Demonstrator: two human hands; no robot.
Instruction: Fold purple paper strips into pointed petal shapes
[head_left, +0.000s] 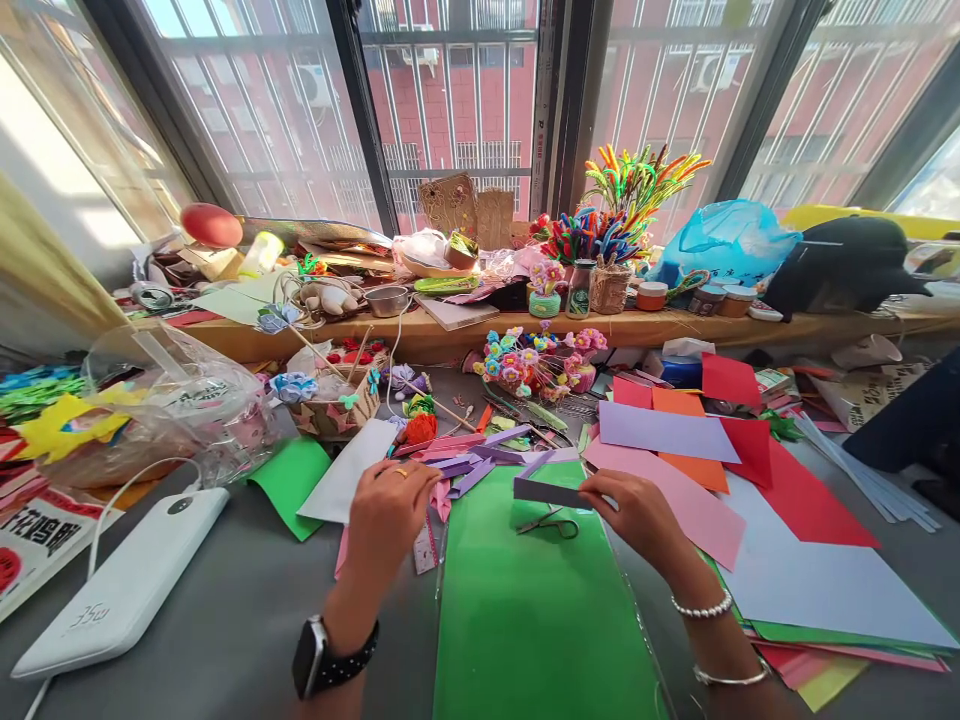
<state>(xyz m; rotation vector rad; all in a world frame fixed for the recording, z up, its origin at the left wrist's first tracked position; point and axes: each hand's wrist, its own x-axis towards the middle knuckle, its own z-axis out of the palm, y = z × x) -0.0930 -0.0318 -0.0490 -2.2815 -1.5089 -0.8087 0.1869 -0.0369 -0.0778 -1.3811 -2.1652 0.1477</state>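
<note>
The right hand is pinching a purple paper strip at frame centre — just above the scissors lying on the green sheet. The left hand is hovering nearby, fingers curled — grasping nothing visible.

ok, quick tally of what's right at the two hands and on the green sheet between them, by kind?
Hands: 2, left hand, right hand
Purple paper strip, pinched by the right hand: 1
Scissors, lying on the sheet: 1
Green sheet: 1
Watch, left wrist: 1
Bracelets, right wrist: 2, beaded bracelet, plain bangle
Total: 8
</note>
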